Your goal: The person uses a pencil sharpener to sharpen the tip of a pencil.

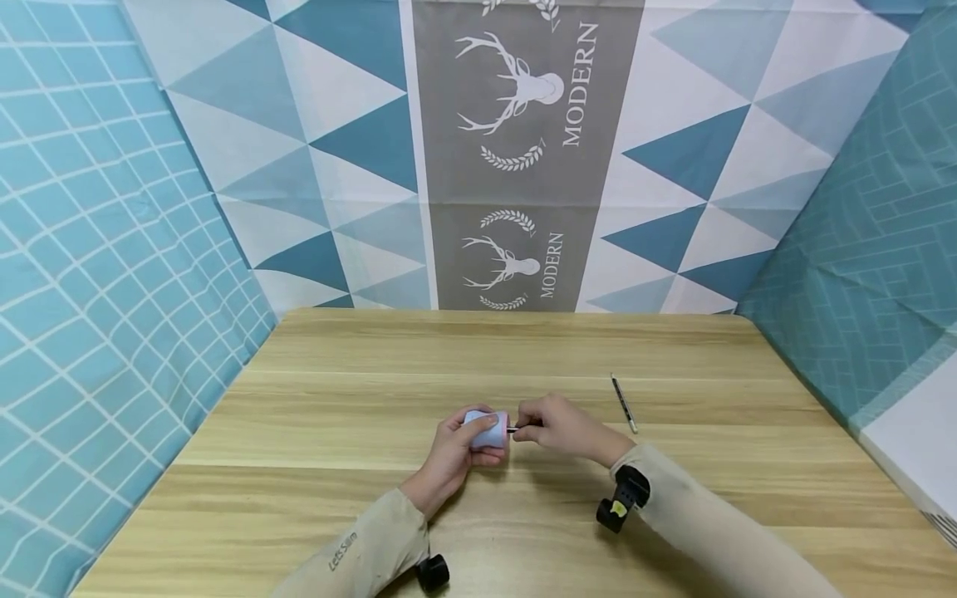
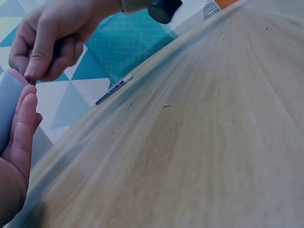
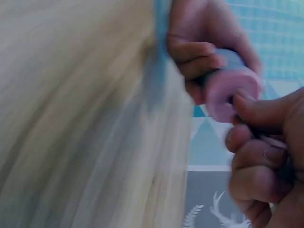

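Observation:
My left hand holds a small light-blue pencil sharpener with a pink end, its thumb lying along the top. In the right wrist view the sharpener's pink face shows a dark hole near the middle. My right hand pinches a dark pencil at that end, close against the hole. Most of this pencil is hidden by the fingers and, it seems, the sharpener. Both hands are above the wooden table, near its middle.
A second dark, patterned pencil lies on the table beyond my right forearm. Small pale crumbs are scattered on the wood. Patterned cloth hangs at the back and sides. A white object stands at the right edge.

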Motion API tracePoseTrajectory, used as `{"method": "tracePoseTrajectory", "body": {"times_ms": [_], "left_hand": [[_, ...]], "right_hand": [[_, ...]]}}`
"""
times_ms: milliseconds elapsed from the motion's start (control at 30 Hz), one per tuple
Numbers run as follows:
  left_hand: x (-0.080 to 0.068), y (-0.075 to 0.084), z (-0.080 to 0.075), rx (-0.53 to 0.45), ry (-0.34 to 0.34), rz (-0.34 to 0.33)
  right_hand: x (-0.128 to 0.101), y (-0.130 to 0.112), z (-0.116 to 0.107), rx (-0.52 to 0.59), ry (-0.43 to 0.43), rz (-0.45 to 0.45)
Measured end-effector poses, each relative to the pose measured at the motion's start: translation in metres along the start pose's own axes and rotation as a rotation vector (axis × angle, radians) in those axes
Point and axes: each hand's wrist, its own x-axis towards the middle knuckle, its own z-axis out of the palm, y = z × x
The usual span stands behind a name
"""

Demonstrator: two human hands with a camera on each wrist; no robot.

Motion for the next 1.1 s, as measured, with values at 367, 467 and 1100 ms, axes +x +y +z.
{"method": "tracePoseTrajectory", "body": {"times_ms": [367,467,1100], "left_hand": [[0.0,-0.002,0.001,0.03,-0.007,0.01],[0.0,-0.001,0.001,0.03,-0.017,0.002],[-0.004,-0.003,0.007,0.026,-0.036,-0.013]], "right_hand": [[0.005,0.01,-0.012,0.581,-0.207,0.428],[0.005,0.009,-0.013,0.591,-0.215,0.447],[-0.009,0.005,-0.014,0.565,-0.214,0.414]]}}
